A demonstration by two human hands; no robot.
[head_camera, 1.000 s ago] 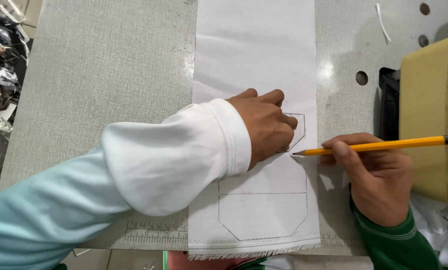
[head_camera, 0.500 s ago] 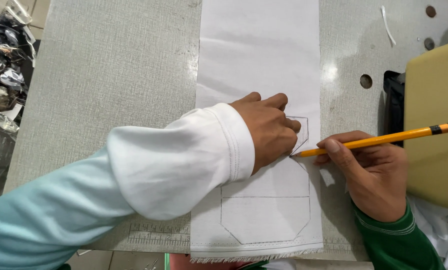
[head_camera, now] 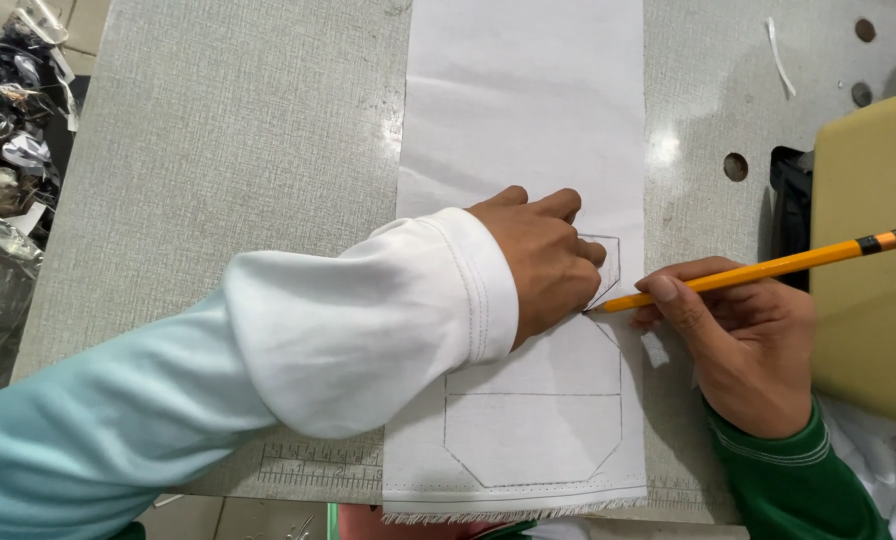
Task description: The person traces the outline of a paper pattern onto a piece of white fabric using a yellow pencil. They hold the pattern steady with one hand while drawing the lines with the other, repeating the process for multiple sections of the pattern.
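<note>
A long white fabric strip [head_camera: 528,110] lies along the grey table [head_camera: 238,150]. My left hand [head_camera: 540,258] presses flat on it, covering a small template [head_camera: 604,262] whose angled corner shows past my fingers. A yellow pencil [head_camera: 768,268] is gripped in my right hand [head_camera: 743,345], and its tip touches the fabric at the template's lower right edge. Nearer to me, a pencilled pocket-shaped outline [head_camera: 533,430] with clipped corners is drawn on the strip.
A tan padded block [head_camera: 873,260] and a black part [head_camera: 790,205] stand at the right. Round holes [head_camera: 736,166] dot the table there. A printed ruler [head_camera: 318,465] runs along the near edge. Crumpled plastic and scraps [head_camera: 3,130] lie off the left side.
The pencil tip has slid a little along the template's edge, with my right hand shifting slightly. My left hand stays pressed in place.
</note>
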